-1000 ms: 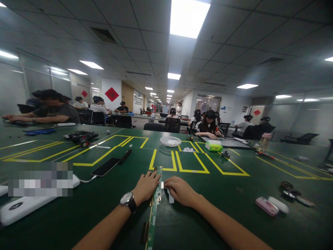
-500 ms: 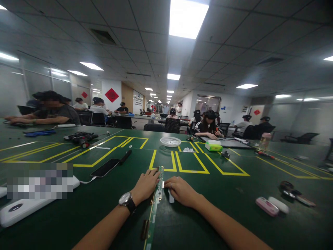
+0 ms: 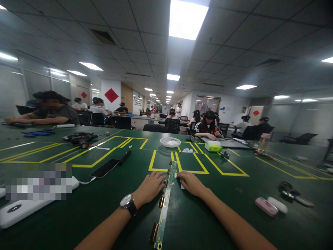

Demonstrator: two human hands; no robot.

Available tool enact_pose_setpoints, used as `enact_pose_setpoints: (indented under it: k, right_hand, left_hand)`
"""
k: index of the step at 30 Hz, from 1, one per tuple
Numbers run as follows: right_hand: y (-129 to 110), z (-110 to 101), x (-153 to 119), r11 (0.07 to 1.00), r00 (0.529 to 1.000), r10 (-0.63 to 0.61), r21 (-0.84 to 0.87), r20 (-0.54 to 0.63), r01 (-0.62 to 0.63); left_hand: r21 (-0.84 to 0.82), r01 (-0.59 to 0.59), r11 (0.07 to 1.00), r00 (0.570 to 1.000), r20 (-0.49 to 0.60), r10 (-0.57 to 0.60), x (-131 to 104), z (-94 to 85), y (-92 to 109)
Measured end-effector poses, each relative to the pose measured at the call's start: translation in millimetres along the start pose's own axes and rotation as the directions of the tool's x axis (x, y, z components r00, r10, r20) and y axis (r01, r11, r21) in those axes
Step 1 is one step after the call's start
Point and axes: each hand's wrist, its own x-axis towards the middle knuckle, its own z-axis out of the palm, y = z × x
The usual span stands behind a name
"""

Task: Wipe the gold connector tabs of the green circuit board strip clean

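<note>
A long, narrow green circuit board (image 3: 164,205) runs away from me over the green table, with several brown-gold flex tabs along its left edge. My left hand (image 3: 151,187) lies beside the board's left edge, fingers outstretched and fingertips close to a tab; contact is unclear. To the right of the board's far part, my right hand (image 3: 192,183) has its fingers closed at a small white strip (image 3: 182,185). The hand partly hides that strip, so how it meets the board cannot be seen.
Beyond the board stands a white plastic basket (image 3: 170,141). A phone (image 3: 105,168) with a cable lies left, near a white device (image 3: 39,205). A green tissue pack (image 3: 213,146) and a pink case (image 3: 266,207) are right. Co-workers sit around other tables.
The circuit board has shifted right and turned, showing more flex tabs. My right hand has moved right with the white strip. My left hand has come off the board's top to its left side.
</note>
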Motion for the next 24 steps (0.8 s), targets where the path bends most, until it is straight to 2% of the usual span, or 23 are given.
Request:
enact_pose_setpoints:
  k: [8, 24]
  right_hand:
    - [1.6, 5.0, 0.7, 1.0, 1.0, -0.012, -0.013, -0.026, 0.012]
    - [3.9, 6.2, 0.6, 1.0, 0.999, -0.018, -0.009, -0.03, 0.018]
  left_hand:
    - [-0.041, -0.103, 0.994, 0.99, 0.092, 0.106, -2.7, 1.7, 6.5]
    - [-0.043, -0.102, 0.994, 0.988, 0.111, 0.106, -3.6, 1.6, 5.9]
